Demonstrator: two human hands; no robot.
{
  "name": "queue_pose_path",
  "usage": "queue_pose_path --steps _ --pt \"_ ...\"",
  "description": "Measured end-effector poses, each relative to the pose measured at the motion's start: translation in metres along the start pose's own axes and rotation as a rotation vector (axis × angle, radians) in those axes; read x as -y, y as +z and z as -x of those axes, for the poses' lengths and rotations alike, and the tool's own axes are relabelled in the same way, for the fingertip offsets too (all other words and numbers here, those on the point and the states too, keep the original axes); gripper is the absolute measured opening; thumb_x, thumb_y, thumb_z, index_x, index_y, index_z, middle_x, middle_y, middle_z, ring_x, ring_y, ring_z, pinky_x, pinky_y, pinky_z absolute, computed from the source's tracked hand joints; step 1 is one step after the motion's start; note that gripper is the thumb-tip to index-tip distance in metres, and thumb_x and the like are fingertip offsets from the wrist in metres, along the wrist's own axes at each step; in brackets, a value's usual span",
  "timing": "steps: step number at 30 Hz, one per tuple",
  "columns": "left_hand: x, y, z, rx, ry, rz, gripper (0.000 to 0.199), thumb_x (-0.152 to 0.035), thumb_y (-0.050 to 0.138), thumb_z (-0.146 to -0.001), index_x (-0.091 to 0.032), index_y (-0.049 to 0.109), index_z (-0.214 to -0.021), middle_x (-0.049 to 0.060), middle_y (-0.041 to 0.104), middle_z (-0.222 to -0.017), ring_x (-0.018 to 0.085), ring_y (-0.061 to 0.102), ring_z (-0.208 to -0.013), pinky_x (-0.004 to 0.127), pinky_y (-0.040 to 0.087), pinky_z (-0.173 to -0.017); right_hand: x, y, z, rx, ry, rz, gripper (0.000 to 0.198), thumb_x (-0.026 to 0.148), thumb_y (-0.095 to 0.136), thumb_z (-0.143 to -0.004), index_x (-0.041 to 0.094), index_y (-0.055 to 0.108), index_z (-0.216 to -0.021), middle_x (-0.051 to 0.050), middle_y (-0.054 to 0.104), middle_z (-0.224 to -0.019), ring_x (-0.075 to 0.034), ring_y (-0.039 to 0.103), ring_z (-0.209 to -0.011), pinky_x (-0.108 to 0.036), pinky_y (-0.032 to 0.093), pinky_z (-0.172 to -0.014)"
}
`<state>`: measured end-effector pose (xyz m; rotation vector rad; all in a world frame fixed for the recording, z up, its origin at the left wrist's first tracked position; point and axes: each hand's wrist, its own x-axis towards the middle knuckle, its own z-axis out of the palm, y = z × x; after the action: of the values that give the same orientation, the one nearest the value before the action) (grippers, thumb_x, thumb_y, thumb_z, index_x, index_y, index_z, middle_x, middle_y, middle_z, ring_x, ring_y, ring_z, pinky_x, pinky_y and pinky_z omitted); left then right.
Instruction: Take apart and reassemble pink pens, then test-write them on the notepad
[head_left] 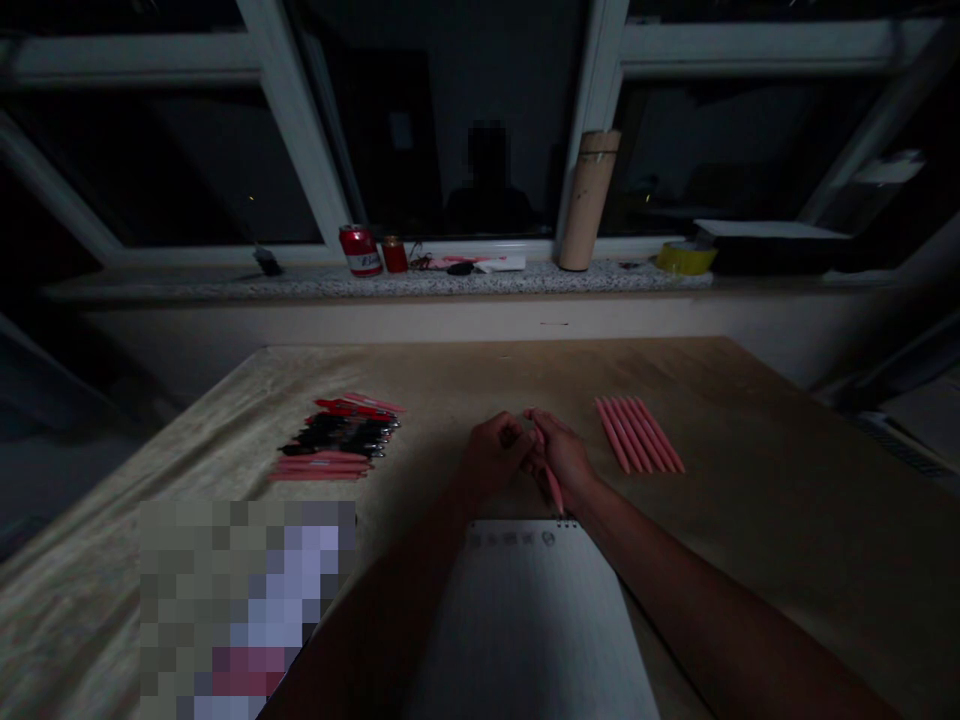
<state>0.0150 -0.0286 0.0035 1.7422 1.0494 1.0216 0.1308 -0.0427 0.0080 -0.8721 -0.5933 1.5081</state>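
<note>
My right hand (568, 452) is closed around a pink pen (553, 490), which slants with its pointed lower end toward the notepad. Close beside it, my left hand (491, 450) has its fingers curled in by the pen's upper part; what they grip, if anything, is hidden. Below both hands lies a spiral notepad (532, 610) with lined paper and small marks along its top. To the right, several pink pens (637, 435) lie side by side in a neat row. On the left is a pile of black pens (341, 435), with red pens (352, 408) and more pink pens (322, 467) at its edges.
A cloth-covered table (787, 560) extends under everything. Behind it, the stone windowsill (300, 285) carries a red can (361, 250), a small red jar (394, 254), a tall cardboard tube (590, 200) and a yellow tape roll (685, 259). A blurred-out patch covers the lower left.
</note>
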Motion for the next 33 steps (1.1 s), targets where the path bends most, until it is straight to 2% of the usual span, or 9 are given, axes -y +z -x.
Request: queue_pose_path --steps 6,11,18,25,33 --pt "-0.001 0.0 0.0 0.005 -0.005 0.003 0.032 -0.047 0.056 -0.08 -0.016 0.051 -0.071 0.0 0.061 -0.057 0.011 0.058 -0.052 0.02 0.043 -0.051 0.002 0.002 0.002 0.01 0.009 -0.015 0.017 0.034 0.061 -0.074 0.021 0.055 -0.084 0.011 0.041 -0.038 -0.008 0.035 -0.029 -0.021 0.036 -0.032" --pt "0.001 -0.001 0.001 0.001 0.004 -0.003 0.032 -0.047 0.055 -0.08 -0.016 0.05 -0.071 0.001 0.062 -0.058 0.011 0.058 -0.053 0.021 0.043 -0.051 0.002 0.001 0.002 -0.004 0.02 0.005 0.02 0.04 0.056 -0.078 0.021 0.054 -0.076 0.01 0.038 -0.035 -0.008 0.032 -0.027 -0.021 0.034 -0.031" --pt "0.0 -0.001 0.0 -0.004 -0.005 -0.002 0.029 -0.044 0.056 -0.08 -0.017 0.052 -0.071 0.002 0.062 -0.057 0.012 0.058 -0.052 0.022 0.043 -0.049 0.008 0.001 0.002 0.042 0.13 -0.092 0.038 0.046 0.044 -0.086 0.022 0.038 -0.056 0.009 0.033 -0.031 -0.008 0.027 -0.024 -0.021 0.029 -0.029" --pt "0.0 -0.001 0.0 -0.024 0.03 -0.085 0.029 -0.042 0.056 -0.08 -0.016 0.052 -0.067 0.001 0.06 -0.055 0.011 0.055 -0.051 0.021 0.04 -0.047 0.014 -0.002 0.001 0.104 0.212 -0.164 0.039 0.042 0.039 -0.086 0.022 0.034 -0.052 0.009 0.031 -0.029 -0.008 0.024 -0.023 -0.02 0.027 -0.028" --pt "0.001 -0.001 0.0 -0.018 0.025 -0.119 0.029 -0.04 0.056 -0.079 -0.017 0.05 -0.062 0.0 0.054 -0.052 0.01 0.049 -0.048 0.022 0.034 -0.048 0.017 0.0 0.003 0.075 0.237 -0.195 0.036 0.037 0.038 -0.084 0.022 0.036 -0.051 0.008 0.032 -0.028 -0.008 0.024 -0.022 -0.019 0.024 -0.026"
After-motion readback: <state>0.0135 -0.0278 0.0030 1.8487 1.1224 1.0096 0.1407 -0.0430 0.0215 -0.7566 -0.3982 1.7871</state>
